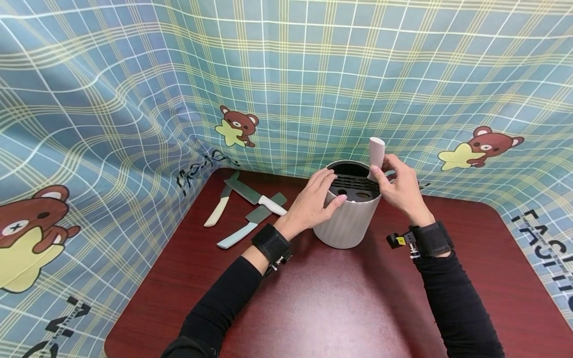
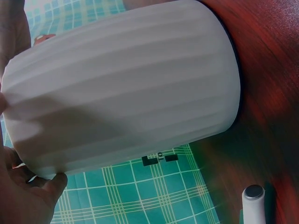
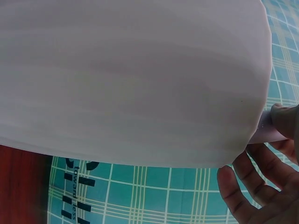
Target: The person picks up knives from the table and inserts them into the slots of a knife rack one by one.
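Note:
A ribbed, pale grey knife holder [image 1: 343, 226] with a black slotted insert [image 1: 355, 184] stands upright on the table. My left hand [image 1: 313, 203] grips its rim from the left, the thumb on the near side and the fingers over the far side. With my right hand [image 1: 400, 188] I pinch the pale pinkish handle of a knife [image 1: 377, 151] at the right of the insert. That handle points up, its blade hidden inside the holder. In the left wrist view, the ribbed wall of the holder [image 2: 126, 88] fills much of the picture.
Left of the holder lie a cream-handled knife [image 1: 217, 213], a white-handled knife [image 1: 272, 205] and a light-blue-handled knife [image 1: 237, 236], their dark blades close together. Checked cloth [image 1: 286, 74] hangs behind and beside the dark red table [image 1: 322, 308].

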Motion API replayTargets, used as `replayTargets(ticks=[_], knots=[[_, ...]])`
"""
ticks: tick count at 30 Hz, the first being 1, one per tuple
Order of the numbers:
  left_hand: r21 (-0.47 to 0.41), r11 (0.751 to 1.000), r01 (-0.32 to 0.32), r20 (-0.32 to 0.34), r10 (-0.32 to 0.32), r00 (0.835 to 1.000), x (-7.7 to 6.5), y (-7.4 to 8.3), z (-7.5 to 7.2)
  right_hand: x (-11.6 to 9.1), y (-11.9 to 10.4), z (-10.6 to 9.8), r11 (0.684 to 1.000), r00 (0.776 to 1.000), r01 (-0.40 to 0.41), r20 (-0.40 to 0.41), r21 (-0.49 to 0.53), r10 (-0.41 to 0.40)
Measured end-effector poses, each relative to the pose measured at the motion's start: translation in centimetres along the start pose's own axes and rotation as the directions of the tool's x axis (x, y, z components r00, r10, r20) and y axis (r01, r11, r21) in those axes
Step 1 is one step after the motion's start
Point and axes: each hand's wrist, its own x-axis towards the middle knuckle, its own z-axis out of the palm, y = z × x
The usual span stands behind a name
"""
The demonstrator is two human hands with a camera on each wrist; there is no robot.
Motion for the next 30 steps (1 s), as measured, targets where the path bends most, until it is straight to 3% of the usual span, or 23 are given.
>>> replayTargets(ticks=[16, 30], knots=[[0.002, 1.0, -0.007, -0.001, 0.007, 1.0, -0.05, -0.05, 0.06, 0.06, 0.42, 0.1, 0.997, 0.996, -0.075, 0.054, -0.002, 0.075], [-0.004, 1.0, -0.007, -0.007, 0.007, 1.0, -0.16, 0.01, 0.11, -0.04, 0.3, -0.21, 0.998, 0.996, -0.058, 0.062, 0.007, 0.057]])
